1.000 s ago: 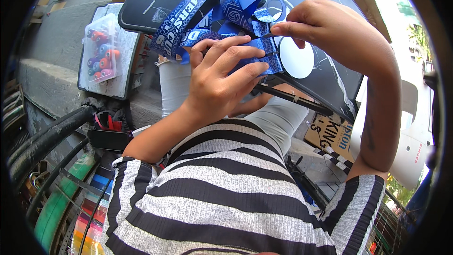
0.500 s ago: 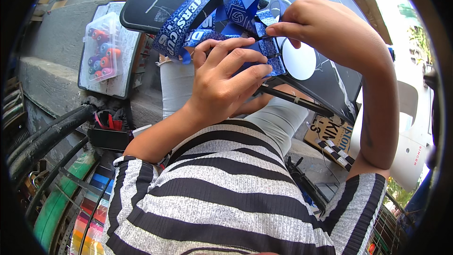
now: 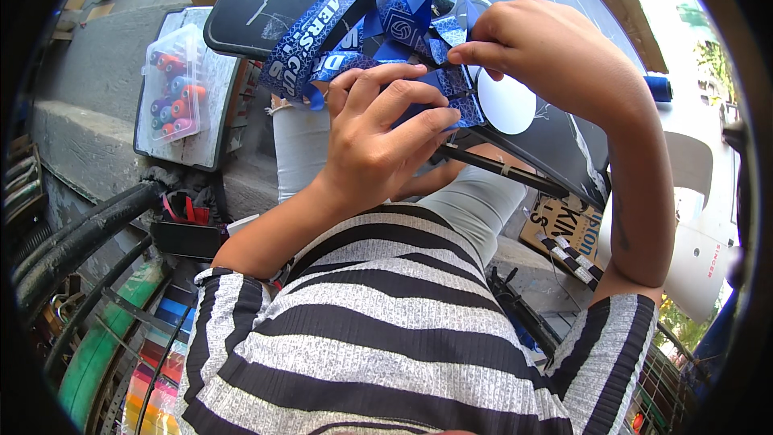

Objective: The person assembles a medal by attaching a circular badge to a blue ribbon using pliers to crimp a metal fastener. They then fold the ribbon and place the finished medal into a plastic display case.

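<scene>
Ribbon (image 3: 322, 20), flat blue loops, L hand (image 3: 370, 133) curved atop, R hand (image 3: 523, 40) bent, grips unclear

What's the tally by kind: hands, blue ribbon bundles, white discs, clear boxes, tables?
Hands: 2 (left hand, right hand)
Blue ribbon bundle: 1, strands overlap too much to count singly
White disc: 1
Clear box: 1
Table: 1
Total: 6
</scene>
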A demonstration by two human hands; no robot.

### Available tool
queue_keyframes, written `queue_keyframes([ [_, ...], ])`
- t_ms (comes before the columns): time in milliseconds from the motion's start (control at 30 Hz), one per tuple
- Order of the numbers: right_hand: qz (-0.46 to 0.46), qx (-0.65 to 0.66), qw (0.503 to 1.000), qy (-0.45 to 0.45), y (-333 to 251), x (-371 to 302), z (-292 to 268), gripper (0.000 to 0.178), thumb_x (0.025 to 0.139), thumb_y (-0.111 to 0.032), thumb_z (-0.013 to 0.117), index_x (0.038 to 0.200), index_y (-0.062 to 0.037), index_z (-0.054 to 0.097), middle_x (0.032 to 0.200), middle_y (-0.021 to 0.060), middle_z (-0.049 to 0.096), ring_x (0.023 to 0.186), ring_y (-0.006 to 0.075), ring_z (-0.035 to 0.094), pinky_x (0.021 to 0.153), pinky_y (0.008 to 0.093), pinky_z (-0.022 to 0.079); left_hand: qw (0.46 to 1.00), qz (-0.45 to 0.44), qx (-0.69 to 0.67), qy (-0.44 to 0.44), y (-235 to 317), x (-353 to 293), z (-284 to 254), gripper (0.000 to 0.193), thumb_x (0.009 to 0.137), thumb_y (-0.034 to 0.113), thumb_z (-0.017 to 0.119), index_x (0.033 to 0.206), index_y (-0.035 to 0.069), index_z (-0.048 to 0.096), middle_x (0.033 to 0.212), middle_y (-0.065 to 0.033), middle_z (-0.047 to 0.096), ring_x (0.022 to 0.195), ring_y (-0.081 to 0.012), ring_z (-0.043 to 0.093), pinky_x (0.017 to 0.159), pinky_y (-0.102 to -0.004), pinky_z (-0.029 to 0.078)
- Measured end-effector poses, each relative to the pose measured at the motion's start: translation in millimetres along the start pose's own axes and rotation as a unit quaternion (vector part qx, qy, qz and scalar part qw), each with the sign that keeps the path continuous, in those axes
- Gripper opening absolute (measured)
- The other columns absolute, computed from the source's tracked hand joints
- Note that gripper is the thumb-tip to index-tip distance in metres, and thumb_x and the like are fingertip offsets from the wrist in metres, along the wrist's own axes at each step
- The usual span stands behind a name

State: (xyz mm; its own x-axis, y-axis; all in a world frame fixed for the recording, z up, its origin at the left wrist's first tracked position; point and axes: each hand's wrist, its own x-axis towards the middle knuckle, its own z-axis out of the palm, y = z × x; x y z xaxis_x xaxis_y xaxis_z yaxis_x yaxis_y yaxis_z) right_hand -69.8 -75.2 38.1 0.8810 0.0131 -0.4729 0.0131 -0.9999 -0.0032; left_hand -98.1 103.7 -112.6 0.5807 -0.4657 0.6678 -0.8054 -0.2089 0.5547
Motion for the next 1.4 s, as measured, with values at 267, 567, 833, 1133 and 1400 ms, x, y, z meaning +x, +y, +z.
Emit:
queue_keyframes([
  [267,-0.066,0.026,0.996,0.053,10.1,-1.1,7.6,0.049,0.094,-0.049,0.065,0.079,-0.0032,0.074,0.075,0.0105,0.069,0.066,0.0256,0.064,0.064,0.0381,0.046,1.0,-0.021,0.0,-0.012,7.5,2.6,-5.0,0.025,0.074,0.014,0.083,0.099,0.017,0.078,0.101,0.0028,0.07,0.114,-0.024,0.061,0.097,-0.0395,0.035],
  [567,-0.016,0.162,0.987,0.0,48.8,-16.9,-9.1,0.046,0.073,-0.03,0.089,0.106,-0.0037,0.07,0.076,0.0031,0.057,0.069,0.0113,0.051,0.062,0.0272,0.038,1.0,-0.02,0.003,-0.012,8.6,2.8,-3.9,0.025,0.075,0.013,0.083,0.099,0.017,0.077,0.101,0.0022,0.07,0.115,-0.0241,0.063,0.098,-0.0405,0.034],
  [833,-0.095,0.204,0.968,0.112,71.7,-19.7,45.7,0.082,0.051,-0.013,0.096,0.126,-0.0082,0.063,0.121,0.0091,0.06,0.12,0.0257,0.056,0.096,0.0367,0.049,1.0,-0.019,-0.006,-0.002,6.4,0.4,-2.8,0.038,0.072,0.011,0.083,0.109,0.017,0.073,0.11,-0.001,0.068,0.114,-0.023,0.062,0.097,-0.0387,0.034],
  [1133,-0.104,0.392,0.914,0.017,74.9,-25.0,16.9,0.071,0.056,-0.01,0.097,0.116,0.0009,0.061,0.112,0.006,0.063,0.111,0.0166,0.06,0.099,0.0292,0.048,0.996,-0.071,-0.035,-0.033,19.3,15.4,-17.8,0.084,0.069,0.008,0.081,0.145,0.013,0.046,0.121,-0.0062,0.065,0.107,-0.023,0.061,0.096,-0.0384,0.033],
  [1400,-0.227,0.484,0.831,0.153,100.0,-17.2,-50.2,0.05,0.074,-0.023,0.091,0.114,-0.0057,0.067,0.1,0.0005,0.069,0.093,0.0072,0.065,0.081,0.027,0.054,0.939,-0.185,-0.276,-0.093,27.4,32.7,-63.4,0.061,0.075,0.003,0.083,0.13,0.004,0.057,0.107,-0.0075,0.071,0.096,-0.0142,0.069,0.094,-0.0299,0.048],
])
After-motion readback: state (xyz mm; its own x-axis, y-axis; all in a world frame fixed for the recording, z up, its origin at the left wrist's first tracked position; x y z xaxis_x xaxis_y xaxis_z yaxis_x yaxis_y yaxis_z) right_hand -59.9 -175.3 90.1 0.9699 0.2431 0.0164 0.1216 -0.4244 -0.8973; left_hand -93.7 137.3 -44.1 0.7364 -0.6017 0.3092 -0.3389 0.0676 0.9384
